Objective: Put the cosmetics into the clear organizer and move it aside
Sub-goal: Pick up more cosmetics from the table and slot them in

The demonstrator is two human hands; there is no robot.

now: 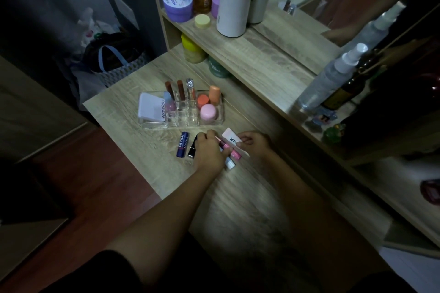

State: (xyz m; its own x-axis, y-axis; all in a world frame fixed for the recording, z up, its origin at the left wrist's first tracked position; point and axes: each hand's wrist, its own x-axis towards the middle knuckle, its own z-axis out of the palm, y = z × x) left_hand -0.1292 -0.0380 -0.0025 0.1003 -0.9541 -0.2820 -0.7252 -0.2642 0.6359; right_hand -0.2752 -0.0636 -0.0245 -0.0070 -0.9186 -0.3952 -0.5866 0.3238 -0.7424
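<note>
The clear organizer (215, 121) sits on the wooden table and holds a white compact (150, 108), lipsticks, an orange tube and two round pots. In front of it lie a blue lip balm (182, 144) and a black tube (192, 147). My left hand (209, 152) pinches a pink lip gloss (232, 151) among the loose items. My right hand (254, 141) holds a pale pink tube (231, 138) by its end. A white-capped item (230, 164) peeks out under my left hand.
A shelf (262, 54) behind the organizer carries jars, bottles and a white cylinder (235, 0). Yellow and green jars stand under it. Spray bottles (333, 78) stand at the right by a mirror. The table's left edge drops to the floor with bags.
</note>
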